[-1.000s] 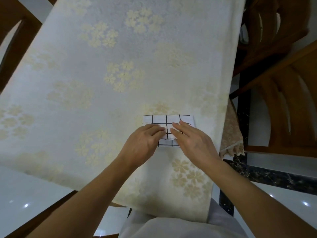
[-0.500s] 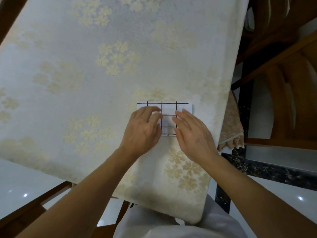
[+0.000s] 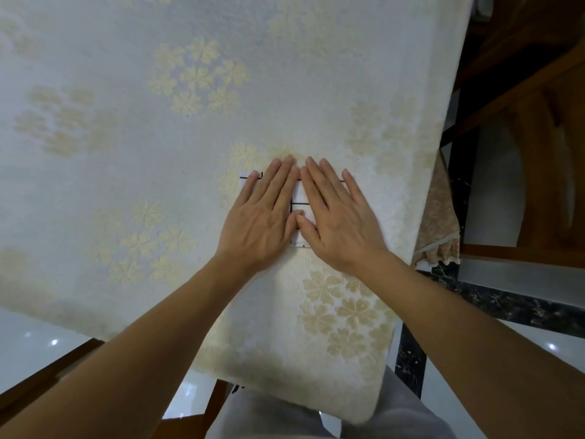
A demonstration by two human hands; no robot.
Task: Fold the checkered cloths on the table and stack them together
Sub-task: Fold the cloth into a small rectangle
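Your fingers are no longer working at the near edge of the checkered cloth (image 3: 298,198) — both hands now lie flat on it. Your left hand (image 3: 262,217) and right hand (image 3: 338,220) press side by side, fingers straight, gripping nothing. The cloth sits folded small on the tabletop (image 3: 158,153), toward its near right side, mostly hidden under your palms. That reads as the last fold being smoothed down — no second cloth is in view to stack it with.
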